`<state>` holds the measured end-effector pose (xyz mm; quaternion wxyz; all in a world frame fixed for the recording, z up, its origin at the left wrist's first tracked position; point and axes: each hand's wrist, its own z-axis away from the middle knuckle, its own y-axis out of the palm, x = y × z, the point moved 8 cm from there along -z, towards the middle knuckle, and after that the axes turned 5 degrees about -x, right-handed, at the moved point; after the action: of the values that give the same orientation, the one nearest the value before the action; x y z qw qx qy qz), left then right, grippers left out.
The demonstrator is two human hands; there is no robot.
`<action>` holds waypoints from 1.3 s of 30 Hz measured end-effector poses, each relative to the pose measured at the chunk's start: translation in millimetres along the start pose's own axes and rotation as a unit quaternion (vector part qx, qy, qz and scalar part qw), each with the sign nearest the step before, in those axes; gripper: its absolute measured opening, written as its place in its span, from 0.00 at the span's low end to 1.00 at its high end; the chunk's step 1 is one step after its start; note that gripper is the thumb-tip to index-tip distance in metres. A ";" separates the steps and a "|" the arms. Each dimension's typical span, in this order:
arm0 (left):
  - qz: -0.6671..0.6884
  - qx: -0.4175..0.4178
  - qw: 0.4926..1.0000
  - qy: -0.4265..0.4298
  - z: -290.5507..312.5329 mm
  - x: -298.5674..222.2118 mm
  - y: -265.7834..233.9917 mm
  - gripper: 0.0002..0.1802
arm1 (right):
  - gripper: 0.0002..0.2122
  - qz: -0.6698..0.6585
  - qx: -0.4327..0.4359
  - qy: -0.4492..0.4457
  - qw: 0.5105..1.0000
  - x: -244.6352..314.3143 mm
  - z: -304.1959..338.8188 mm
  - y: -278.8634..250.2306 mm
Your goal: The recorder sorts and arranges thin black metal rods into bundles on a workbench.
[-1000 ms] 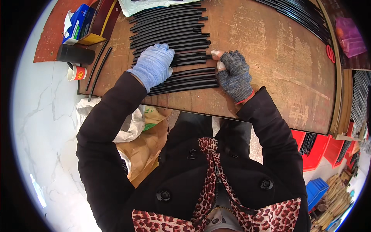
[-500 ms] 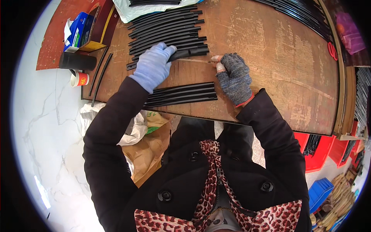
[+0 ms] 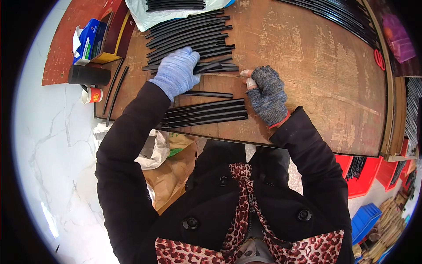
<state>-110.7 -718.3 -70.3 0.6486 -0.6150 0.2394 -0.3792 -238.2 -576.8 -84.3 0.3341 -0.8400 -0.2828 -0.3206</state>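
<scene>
My left hand (image 3: 177, 72), in a pale blue knit glove, is closed over thin black tubes (image 3: 217, 67) at the near side of a large spread row of black tubes (image 3: 189, 33). One tube there lies at a slant across the others. A single black tube (image 3: 209, 94) rests just nearer, and beyond a gap comes a smaller group of black tubes (image 3: 204, 112) by the table edge. My right hand (image 3: 268, 91) wears a grey fingerless glove; its fingers are curled, with pale-tipped thumb and finger close beside the tube ends. Nothing shows between them.
The worn brown table (image 3: 316, 97) carries more long black tubes (image 3: 338, 20) at the far right, beside red scissors (image 3: 379, 59). At left are a tissue box (image 3: 88, 39), a dark cylinder (image 3: 90, 75), a paper cup (image 3: 93, 95) and two loose tubes. Red bins (image 3: 365, 176) stand below right.
The dark tube under my left hand has dropped in among the row's near tubes. A single tube now shows separately in front of the hand. My right hand has barely moved.
</scene>
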 end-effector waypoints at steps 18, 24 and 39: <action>0.106 0.007 0.982 -0.159 -34.3 72.7 12.1 0.20 | 0.13 -0.001 0.007 -0.012 1.000 2.1 -1.3 0.8; 0.055 -0.041 0.992 -0.104 -54.8 71.7 9.6 0.20 | 0.13 0.007 0.008 -0.014 1.000 2.8 -0.6 2.9; -0.006 0.010 0.999 -0.033 -41.8 57.7 23.3 0.19 | 0.13 0.018 0.010 -0.023 1.000 3.9 -0.8 2.9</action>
<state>-104.1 -790.5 -89.5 0.6603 -0.6218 0.2101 -0.3651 -234.1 -578.2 -82.1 0.3418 -0.8487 -0.2783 -0.2922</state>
